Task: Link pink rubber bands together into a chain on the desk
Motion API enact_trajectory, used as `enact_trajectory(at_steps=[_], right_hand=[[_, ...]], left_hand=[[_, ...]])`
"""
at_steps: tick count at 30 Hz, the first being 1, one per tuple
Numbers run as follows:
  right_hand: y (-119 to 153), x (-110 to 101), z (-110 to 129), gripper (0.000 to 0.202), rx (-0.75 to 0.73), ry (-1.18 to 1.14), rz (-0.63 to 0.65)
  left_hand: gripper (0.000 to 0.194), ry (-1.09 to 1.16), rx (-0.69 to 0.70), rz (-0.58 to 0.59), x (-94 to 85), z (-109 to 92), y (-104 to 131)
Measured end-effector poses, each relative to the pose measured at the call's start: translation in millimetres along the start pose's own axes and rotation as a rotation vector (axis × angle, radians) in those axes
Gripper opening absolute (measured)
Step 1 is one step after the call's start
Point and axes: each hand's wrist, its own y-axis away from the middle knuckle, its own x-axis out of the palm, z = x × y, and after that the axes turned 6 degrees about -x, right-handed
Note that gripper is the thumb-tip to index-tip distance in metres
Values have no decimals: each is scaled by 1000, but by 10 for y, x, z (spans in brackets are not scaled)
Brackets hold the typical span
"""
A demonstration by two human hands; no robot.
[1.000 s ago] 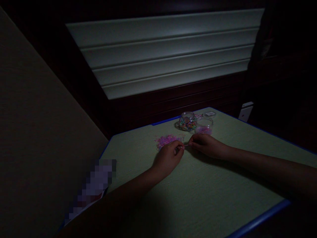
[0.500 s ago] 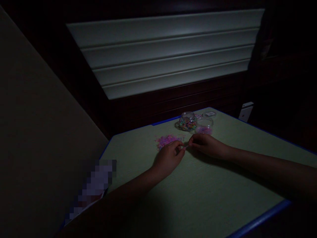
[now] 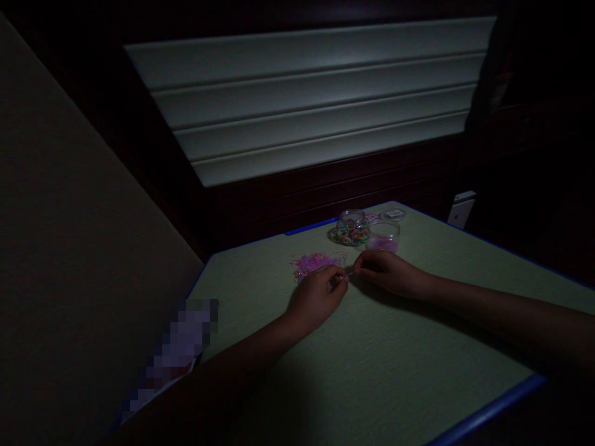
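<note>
My left hand (image 3: 320, 296) and my right hand (image 3: 389, 271) meet over the middle of the table, fingertips close together. Stretched in the small gap between them is a thin, pale rubber band (image 3: 349, 274), pinched by both hands; its ends are hidden in the fingers. Just behind my left hand lies a loose pile of tiny pink and purple rubber bands (image 3: 316, 262). Beyond my right hand stands an open clear jar (image 3: 383, 230) with pink bands at its bottom. Beside it is a round clear jar (image 3: 352, 228) of multicoloured hair ties.
A clear lid (image 3: 393, 214) with a white label lies at the back of the pale green table (image 3: 400, 365), which has a blue edge. White slatted panels (image 3: 316, 99) rise behind. A white device (image 3: 462, 209) stands past the right edge. A blurred-out object (image 3: 181, 341) is at the left edge.
Both hands stay almost in place, with only a slight shift of the left fingertips on the band. The jars and the pile look the same.
</note>
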Motion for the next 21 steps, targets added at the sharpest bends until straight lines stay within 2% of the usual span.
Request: enact_trajectory(at_steps=[21], right_hand=[[-7,13,-7,17,0,-5,3]], left_hand=[[17,-32,35,-13,-1,24,-13]])
